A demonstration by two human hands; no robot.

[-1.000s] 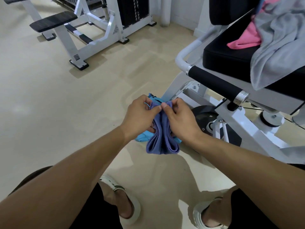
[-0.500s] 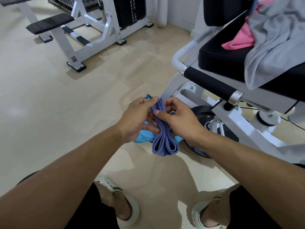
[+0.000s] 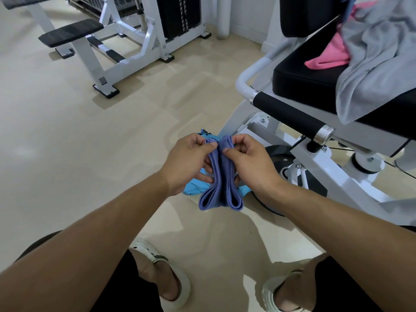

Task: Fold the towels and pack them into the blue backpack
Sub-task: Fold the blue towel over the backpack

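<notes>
1. The left hand [image 3: 188, 163] pinches the left half of a folded purple-blue towel [image 3: 220, 176], thumb on the near face at the top and fingers curled behind it.
2. The right hand [image 3: 249, 162] pinches the right half in the same way, thumb pressing the top edge and fingers curled round the far side.
3. The towel hangs between both hands in mid-air above the floor [image 3: 67, 143], its two folded loops side by side at the bottom.
4. The blue backpack [image 3: 193, 186] lies on the floor just behind the towel, mostly hidden by the hands.
5. A pink towel [image 3: 328, 56] and a grey towel [image 3: 378, 61] lie unfolded on the black seat [image 3: 301, 84] of a gym machine to the right.
6. A small square code label [image 3: 102, 80] sits on the white frame of the far machine; it is too small to read.
</notes>
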